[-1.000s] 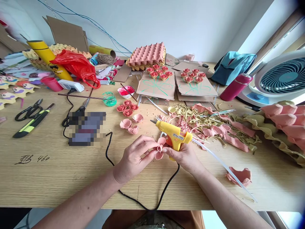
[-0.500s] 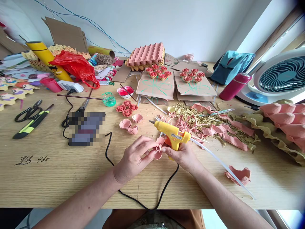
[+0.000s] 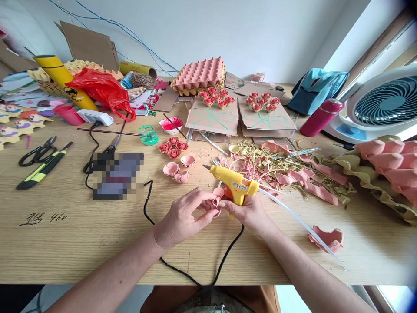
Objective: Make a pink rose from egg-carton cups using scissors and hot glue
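Note:
My left hand [image 3: 182, 216] pinches a small pink egg-carton flower piece [image 3: 217, 198] in front of me over the wooden table [image 3: 81, 234]. My right hand [image 3: 250, 213] grips the handle of a yellow glue gun [image 3: 233, 182] and also touches the flower piece with its fingertips. The gun's nozzle points left and away, a white glue stick [image 3: 302, 226] trails from its back, and its black cord [image 3: 224, 256] runs off the table's near edge. Finished pink flower cups [image 3: 176, 167] lie just beyond my hands.
Pink and yellowish carton scraps [image 3: 286, 174] are heaped to the right, with a torn pink piece [image 3: 325, 238] nearer me. Cardboard sheets with flowers [image 3: 215, 113], an egg tray stack [image 3: 200, 74], a fan [image 3: 381, 106], a red bottle [image 3: 321, 118], scissors [image 3: 35, 152] and a utility knife [image 3: 41, 170] surround the work area.
My left fingers have closed tighter on the pink flower piece, folding its petals inward. The glue gun and both hands stay in nearly the same place.

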`<control>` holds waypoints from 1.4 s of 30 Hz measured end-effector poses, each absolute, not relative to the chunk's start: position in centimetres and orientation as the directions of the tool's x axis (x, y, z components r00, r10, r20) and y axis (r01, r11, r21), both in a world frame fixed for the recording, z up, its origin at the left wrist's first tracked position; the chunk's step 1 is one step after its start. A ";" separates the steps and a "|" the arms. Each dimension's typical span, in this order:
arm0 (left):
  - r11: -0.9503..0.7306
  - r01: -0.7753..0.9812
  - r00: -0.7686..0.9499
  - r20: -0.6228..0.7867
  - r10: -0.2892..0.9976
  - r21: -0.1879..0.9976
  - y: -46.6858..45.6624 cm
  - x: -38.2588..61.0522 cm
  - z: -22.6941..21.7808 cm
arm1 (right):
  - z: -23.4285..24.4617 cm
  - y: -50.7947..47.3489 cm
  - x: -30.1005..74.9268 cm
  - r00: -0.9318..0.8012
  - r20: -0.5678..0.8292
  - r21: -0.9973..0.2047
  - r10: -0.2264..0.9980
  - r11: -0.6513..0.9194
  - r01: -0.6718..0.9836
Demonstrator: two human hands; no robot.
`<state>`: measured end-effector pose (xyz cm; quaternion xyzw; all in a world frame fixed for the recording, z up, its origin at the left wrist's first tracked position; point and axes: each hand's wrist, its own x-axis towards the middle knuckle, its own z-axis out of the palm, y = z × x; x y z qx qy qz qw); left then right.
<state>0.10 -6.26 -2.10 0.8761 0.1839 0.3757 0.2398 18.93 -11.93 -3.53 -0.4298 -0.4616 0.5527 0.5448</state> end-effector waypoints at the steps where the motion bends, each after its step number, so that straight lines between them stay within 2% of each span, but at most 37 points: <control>1: -0.810 0.131 0.652 0.566 0.505 0.571 -6.2 0.1 -2.1 | -3.6 -11.9 19.0 -0.039 0.025 -0.980 0.999 0.017 -0.198; 10: -0.831 0.161 0.601 0.616 0.510 0.532 -6.4 0.4 -1.9 | -3.5 -12.0 19.0 -0.039 -0.001 -0.985 0.999 -0.008 -0.173; 17: -0.753 0.079 0.608 0.567 0.556 0.653 -6.4 0.4 -2.3 | -3.4 -11.9 19.0 -0.030 -0.016 -0.978 0.999 -0.022 -0.206; 25: -0.738 0.069 0.602 0.562 0.567 0.671 -6.2 0.4 -2.3 | -3.4 -11.8 19.0 -0.034 -0.012 -0.977 0.999 -0.019 -0.212; 30: -0.713 0.036 0.695 0.495 0.522 0.701 -5.9 0.1 -1.9 | -3.1 -11.8 19.5 -0.004 -0.040 -0.979 0.999 -0.040 -0.199; 33: -0.737 0.060 0.716 0.485 0.502 0.673 -5.7 0.0 -1.9 | -2.8 -11.7 19.5 -0.033 -0.041 -0.977 0.999 -0.047 -0.209; 37: -0.796 0.105 0.675 0.544 0.497 0.596 -5.8 0.2 -2.0 | -2.8 -11.6 19.3 -0.010 -0.023 -0.982 1.000 -0.024 -0.186; 42: -0.781 0.070 0.646 0.568 0.510 0.621 -5.9 0.3 -2.3 | -2.7 -11.7 19.2 -0.050 -0.011 -0.984 0.999 -0.020 -0.177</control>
